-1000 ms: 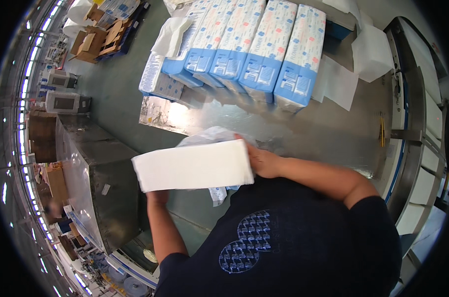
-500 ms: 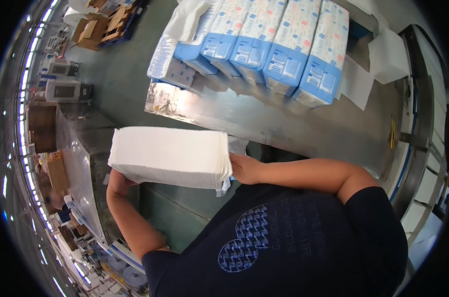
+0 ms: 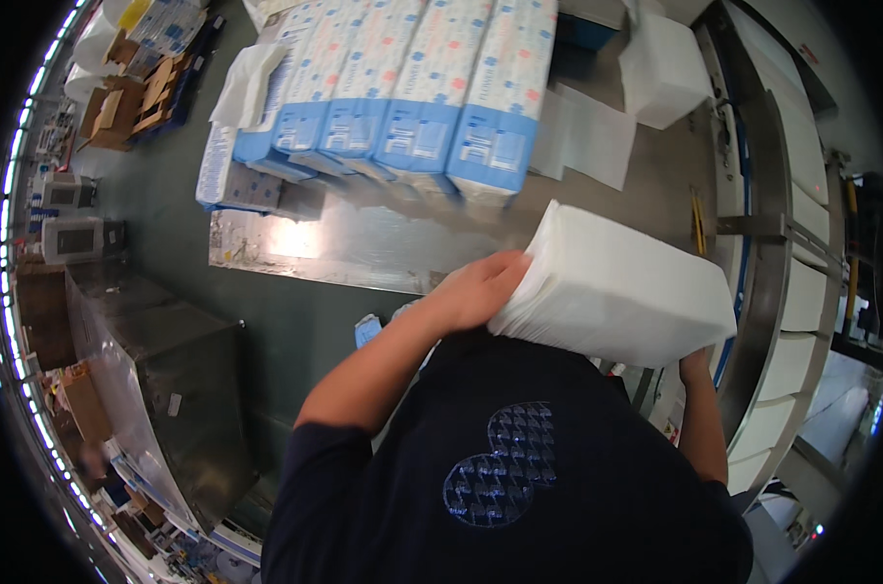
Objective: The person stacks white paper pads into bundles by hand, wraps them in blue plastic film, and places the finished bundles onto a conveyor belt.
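Observation:
A thick white stack of folded paper tissues (image 3: 616, 287) is held between my two hands at the right, in front of the metal table. My left hand (image 3: 482, 289) presses its fingers against the stack's left end. At the lower right end my right hand (image 3: 694, 366) grips it, most of its fingers hidden behind the paper. The block tilts, its right end lower than its left.
Several blue-and-white tissue packs (image 3: 410, 136) stand in a row on the metal table (image 3: 354, 255). White sheets (image 3: 597, 136) and another white block (image 3: 667, 73) lie to their right. A conveyor (image 3: 787, 341) with white stacks runs along the right. A metal cabinet (image 3: 193, 409) stands at left.
The tissue stack has moved from the left to the right, toward the conveyor, with both hands still on it. The view has shifted, so the packs now appear further left.

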{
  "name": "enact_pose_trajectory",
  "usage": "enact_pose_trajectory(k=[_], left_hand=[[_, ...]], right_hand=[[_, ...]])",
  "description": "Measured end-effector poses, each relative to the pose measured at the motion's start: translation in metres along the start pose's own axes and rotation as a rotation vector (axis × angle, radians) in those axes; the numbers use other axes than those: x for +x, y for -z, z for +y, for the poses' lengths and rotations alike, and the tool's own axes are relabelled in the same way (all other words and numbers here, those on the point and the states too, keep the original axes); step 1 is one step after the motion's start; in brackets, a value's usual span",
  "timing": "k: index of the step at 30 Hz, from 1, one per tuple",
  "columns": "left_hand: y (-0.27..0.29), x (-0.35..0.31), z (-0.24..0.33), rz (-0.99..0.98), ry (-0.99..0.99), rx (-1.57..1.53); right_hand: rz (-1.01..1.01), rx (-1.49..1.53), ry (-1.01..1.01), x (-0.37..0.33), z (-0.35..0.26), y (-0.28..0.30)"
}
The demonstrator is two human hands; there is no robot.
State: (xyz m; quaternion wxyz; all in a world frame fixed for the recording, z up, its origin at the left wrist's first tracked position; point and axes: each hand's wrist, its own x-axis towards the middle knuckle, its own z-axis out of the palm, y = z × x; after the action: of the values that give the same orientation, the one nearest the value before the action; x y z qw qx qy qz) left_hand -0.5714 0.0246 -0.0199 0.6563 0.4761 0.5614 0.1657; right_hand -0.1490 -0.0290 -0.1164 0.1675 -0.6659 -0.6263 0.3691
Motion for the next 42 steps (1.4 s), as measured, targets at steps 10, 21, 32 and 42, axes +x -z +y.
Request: enact_pose_trajectory(k=[10,21,32,42], left_hand=[[0.006,0.097,-0.063,0.408,0.100,-0.136],[-0.022,0.065,-0.009,0.227,0.237,-0.443],[-0.022,0.047,-0.035,0.189,0.185,-0.166],[-0.007,0.001,-0.093,0.391,0.110,-0.261]], right_hand=[[0.217,0.640,-0.329,0.049,-0.020,-0.007],[0.092,0.842,-0.449,0.062,-0.050,-0.003],[-0.078,0.665,-0.304,0.100,-0.083,-0.009],[-0.223,0.500,-0.167,0.114,-0.141,-0.053]])
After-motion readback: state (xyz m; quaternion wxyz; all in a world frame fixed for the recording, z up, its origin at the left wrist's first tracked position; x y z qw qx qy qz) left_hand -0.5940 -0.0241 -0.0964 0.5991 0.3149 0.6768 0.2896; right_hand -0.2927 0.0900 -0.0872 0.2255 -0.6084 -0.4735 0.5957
